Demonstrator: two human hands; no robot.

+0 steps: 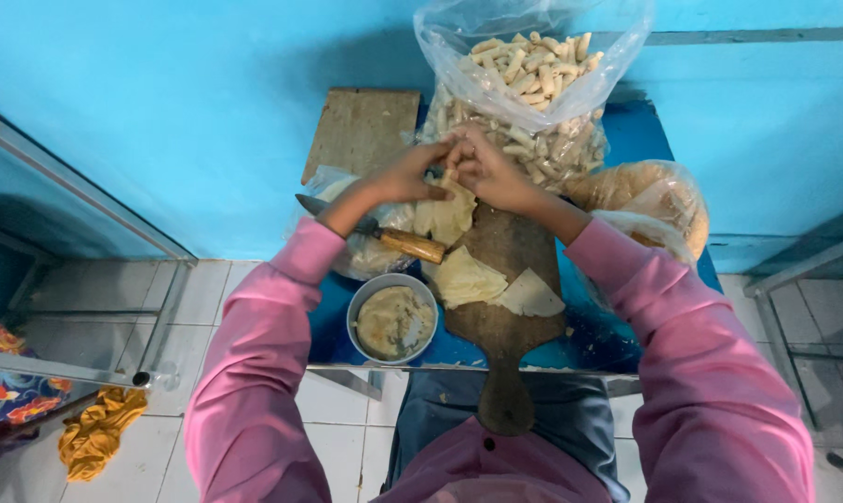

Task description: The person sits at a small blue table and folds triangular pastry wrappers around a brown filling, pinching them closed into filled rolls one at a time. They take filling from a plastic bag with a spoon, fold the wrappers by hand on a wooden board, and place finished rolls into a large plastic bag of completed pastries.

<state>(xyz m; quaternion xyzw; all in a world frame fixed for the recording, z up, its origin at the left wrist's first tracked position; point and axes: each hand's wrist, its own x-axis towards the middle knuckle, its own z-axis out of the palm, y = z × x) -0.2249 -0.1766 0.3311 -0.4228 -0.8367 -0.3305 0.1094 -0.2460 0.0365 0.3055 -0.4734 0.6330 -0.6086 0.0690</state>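
Reaching forward, both hands meet, fingers pinching a wrapper.

Both hands meet upper centre of frame, pinching one small pale dough roll: left hand on its left end, right hand on its right, fingers curled over it so most of it is hidden. Directly below it lies a stack of thin pale-yellow wrapper sheets, floppy, draped over the top edge of the wooden paddle board. Two more wrappers lie flat mid-board, overlapping, one folded to a triangle.
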